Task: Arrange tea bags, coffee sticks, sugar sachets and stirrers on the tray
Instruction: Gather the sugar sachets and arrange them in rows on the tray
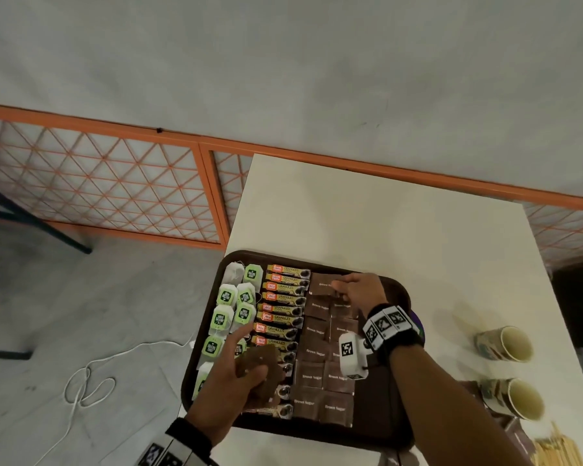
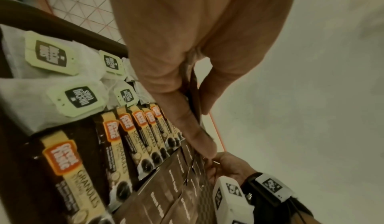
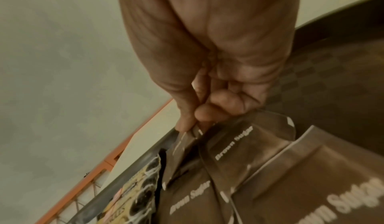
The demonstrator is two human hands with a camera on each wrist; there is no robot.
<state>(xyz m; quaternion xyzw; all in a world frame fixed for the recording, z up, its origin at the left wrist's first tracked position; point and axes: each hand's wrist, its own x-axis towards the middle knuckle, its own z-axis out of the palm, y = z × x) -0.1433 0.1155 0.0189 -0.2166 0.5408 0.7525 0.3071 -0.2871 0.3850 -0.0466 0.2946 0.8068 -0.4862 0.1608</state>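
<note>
Brown paper sugar sachet (image 1: 325,284) pinched between thumb and fingers of the right hand (image 1: 362,289), at the far end of the sachet rows on the dark tray (image 1: 398,428). Left hand (image 1: 231,381) grips a stack of brown sachets (image 1: 263,371) above the coffee sticks (image 1: 281,299); count unclear. Tea bags (image 1: 228,297) fill the left edge. Bare textured tray floor lies right of the rows. Stirrers (image 1: 557,449), cut off, lie on the white table (image 1: 367,210).

Two paper cups (image 1: 510,371) lay on their sides on the white table (image 1: 367,213), well right of the right wrist. An orange lattice fence (image 1: 108,183) ran beyond the hands, and a white cord (image 1: 88,381) curled on the grey floor (image 1: 91,307) left of the left hand.
</note>
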